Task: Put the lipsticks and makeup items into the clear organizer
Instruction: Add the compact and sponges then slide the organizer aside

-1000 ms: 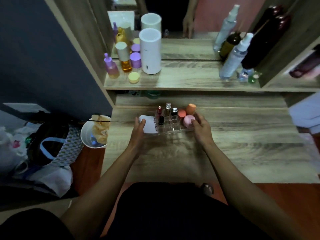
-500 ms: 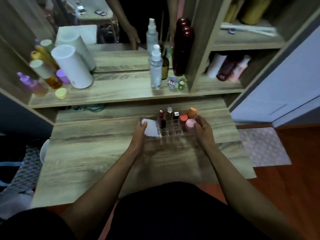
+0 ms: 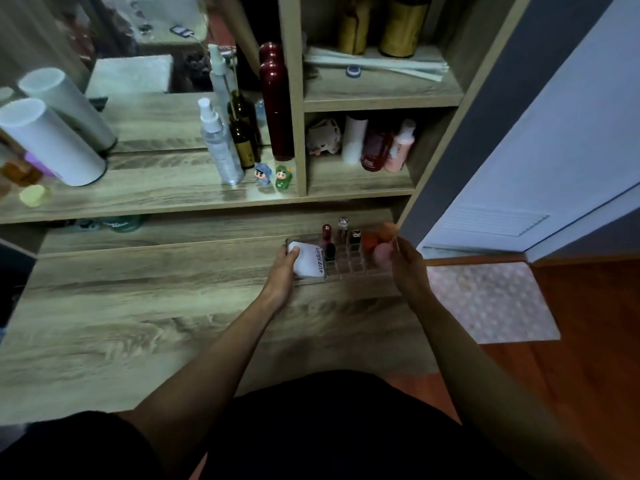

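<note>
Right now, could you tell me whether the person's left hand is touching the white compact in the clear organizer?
Touching. The head view shows the left hand with its fingertips resting on the white compact at the clear organizer's left end.

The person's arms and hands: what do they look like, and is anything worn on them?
Both forearms are bare, with no sleeves in view. The left hand and the right hand show no gloves, and I see no rings, watch or bracelet, though the light is dim.
</note>
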